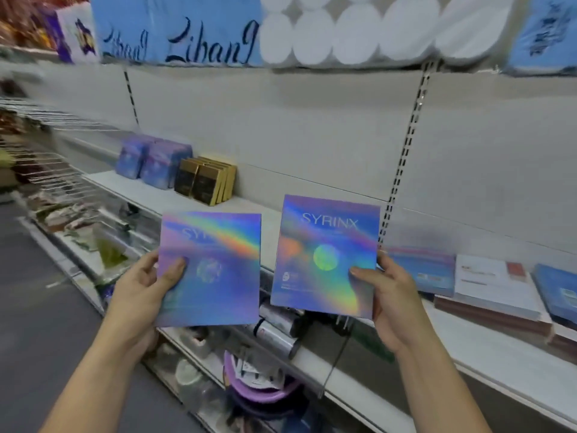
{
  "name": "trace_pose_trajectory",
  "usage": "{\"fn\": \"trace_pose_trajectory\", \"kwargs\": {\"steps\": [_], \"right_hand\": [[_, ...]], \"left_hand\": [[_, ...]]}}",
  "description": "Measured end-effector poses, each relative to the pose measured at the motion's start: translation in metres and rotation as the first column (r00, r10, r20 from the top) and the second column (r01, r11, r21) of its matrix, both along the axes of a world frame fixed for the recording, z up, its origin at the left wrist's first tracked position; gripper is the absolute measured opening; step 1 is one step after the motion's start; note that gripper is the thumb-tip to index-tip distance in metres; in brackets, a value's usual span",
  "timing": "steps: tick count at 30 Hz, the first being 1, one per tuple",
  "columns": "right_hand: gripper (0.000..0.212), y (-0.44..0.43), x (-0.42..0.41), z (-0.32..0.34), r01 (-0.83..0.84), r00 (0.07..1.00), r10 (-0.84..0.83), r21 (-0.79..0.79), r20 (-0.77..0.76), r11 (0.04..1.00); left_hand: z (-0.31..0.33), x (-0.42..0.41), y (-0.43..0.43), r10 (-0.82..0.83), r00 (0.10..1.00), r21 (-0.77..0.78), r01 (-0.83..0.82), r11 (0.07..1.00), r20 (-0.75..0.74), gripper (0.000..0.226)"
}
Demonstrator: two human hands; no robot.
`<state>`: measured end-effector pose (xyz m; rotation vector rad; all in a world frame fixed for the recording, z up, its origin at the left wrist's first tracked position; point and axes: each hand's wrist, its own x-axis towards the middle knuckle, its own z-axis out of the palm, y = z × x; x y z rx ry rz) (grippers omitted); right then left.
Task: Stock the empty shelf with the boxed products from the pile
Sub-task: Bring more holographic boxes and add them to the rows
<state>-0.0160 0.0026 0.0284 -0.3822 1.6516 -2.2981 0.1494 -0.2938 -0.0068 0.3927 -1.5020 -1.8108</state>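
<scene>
Left hand (pixel 146 285) grips one holographic box (pixel 215 276), right hand (pixel 387 292) grips another (pixel 324 254). Advice: stand both upright beside the shelved boxes (pixel 156 164), faces outward.

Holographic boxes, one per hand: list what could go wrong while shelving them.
1. The left hand and right hand each pinch a glossy box, the left box and right box, by one side edge only; either could slip or twist.
2. The gold boxes stand upright on the shelf; a nudge while placing beside them might topple the row.
</scene>
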Motion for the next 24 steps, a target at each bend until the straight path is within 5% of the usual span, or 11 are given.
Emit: {"fn": "trace_pose_trajectory", "kwargs": {"steps": [5,9,15,24], "right_hand": [[0.032,-0.095,0.009,-0.013,-0.114,0.993,0.116,0.083,-0.024,0.990],[0.033,-0.177,0.004,-0.020,-0.219,0.974,0.224,0.104,-0.033,0.970],[0.034,-0.312,-0.016,-0.033,-0.372,0.928,0.373,0.043,-0.022,0.927],[0.033,-0.502,-0.028,-0.052,-0.521,0.850,0.522,-0.036,0.071,0.853]], "left_hand": [[-0.012,0.040,-0.078,0.140,0.990,-0.013,-0.140,0.990,0.001,0.091],[-0.028,0.061,-0.136,0.214,0.977,0.002,-0.215,0.977,0.021,0.054],[-0.039,0.072,-0.233,0.368,0.928,-0.032,-0.366,0.930,0.067,0.049],[-0.031,0.095,-0.384,0.533,0.841,-0.064,-0.529,0.846,0.090,0.086]]}}
